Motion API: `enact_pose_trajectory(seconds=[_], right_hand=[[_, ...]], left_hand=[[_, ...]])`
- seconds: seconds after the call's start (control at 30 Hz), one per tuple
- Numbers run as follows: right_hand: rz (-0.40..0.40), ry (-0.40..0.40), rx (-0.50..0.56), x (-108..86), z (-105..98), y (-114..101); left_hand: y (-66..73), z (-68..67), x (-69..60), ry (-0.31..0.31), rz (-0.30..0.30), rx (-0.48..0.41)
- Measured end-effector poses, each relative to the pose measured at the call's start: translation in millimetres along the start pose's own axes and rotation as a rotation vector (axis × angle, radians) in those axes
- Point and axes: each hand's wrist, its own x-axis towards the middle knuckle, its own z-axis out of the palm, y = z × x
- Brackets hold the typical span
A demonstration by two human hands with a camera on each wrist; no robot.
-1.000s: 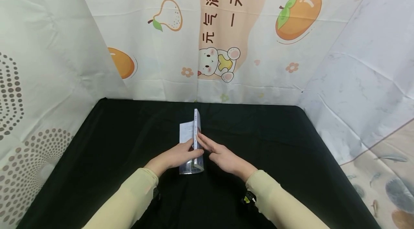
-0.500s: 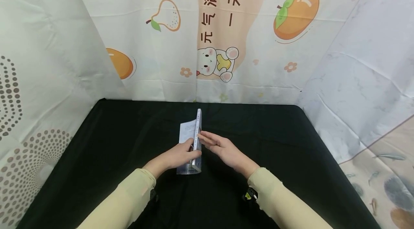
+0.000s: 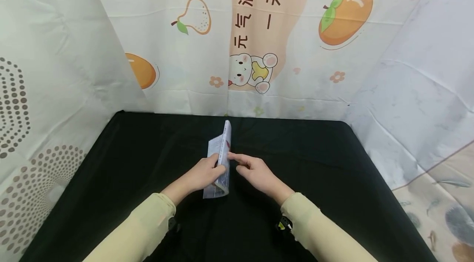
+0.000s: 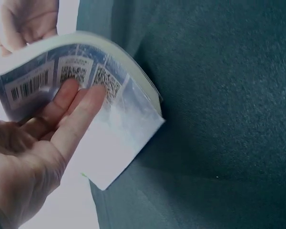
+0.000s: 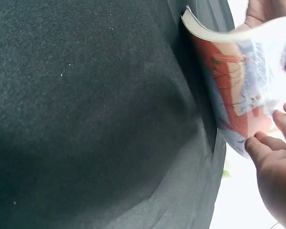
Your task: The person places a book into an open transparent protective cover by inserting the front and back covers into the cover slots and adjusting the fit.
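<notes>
A thin paperback book [image 3: 224, 147] stands on its edge with the spine up, its lower part bent in a curve. My left hand [image 3: 203, 173] holds it near the spine. In the left wrist view, the fingers of the left hand [image 4: 43, 143] lie along the back cover [image 4: 38, 78], which bears a barcode and QR codes, and a pale flap juts out below. My right hand [image 3: 257, 175] is on the other side, its fingertips at the cover. The right wrist view shows the right hand [image 5: 276, 167] touching the red and blue front cover [image 5: 233, 90].
A black cloth [image 3: 314, 163] covers the table. White printed curtains [image 3: 177, 64] hang behind it and along both sides. A dark wrist device [image 3: 284, 224] sits below the right cuff.
The book's near end has swung left, and my left hand has shifted slightly left with it. My right fingers have spread a little and stay by the cover.
</notes>
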Motion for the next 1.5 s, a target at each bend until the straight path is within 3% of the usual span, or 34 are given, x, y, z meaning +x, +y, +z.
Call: enact_pose_trajectory(seconds=[0.17, 0.33, 0.57, 0.7, 0.8, 0.97, 1.13, 1.23, 1.5], right_hand=[[-0.089, -0.063, -0.070, 1.0, 3.8, -3.4], [-0.092, -0.115, -0.079, 0.9, 7.6, -4.5], [-0.082, -0.003, -0.094, 0.5, 7.1, 1.7], [-0.010, 0.125, -0.044, 2.1, 0.0, 11.0], [0.086, 0.209, 0.066, 0.7, -6.8, 16.2], [0.252, 0.221, 0.269, -5.9, -13.8, 18.3], [0.317, 0.237, 0.335, -9.0, -15.3, 24.3], [0.322, 0.263, 0.281, -9.6, -13.7, 29.7], [0.334, 0.262, 0.039, -11.8, -4.5, 42.9]], left_hand=[[6.2, -4.7, -3.9, 0.072, 0.011, -0.077], [12.5, -8.2, -8.8, 0.110, 0.032, -0.193], [10.3, 0.6, -10.3, 0.087, 0.069, -0.364], [7.8, 4.9, -10.7, 0.064, 0.068, -0.504], [4.2, 7.8, -9.4, 0.036, 0.086, -0.585], [-5.6, 10.9, -8.6, 0.003, 0.086, -0.642], [-18.8, 15.5, -6.7, 0.028, 0.040, -0.622], [-24.7, 19.3, -4.6, 0.044, 0.006, -0.550], [-31.8, 27.4, 1.6, 0.118, -0.113, -0.257]])
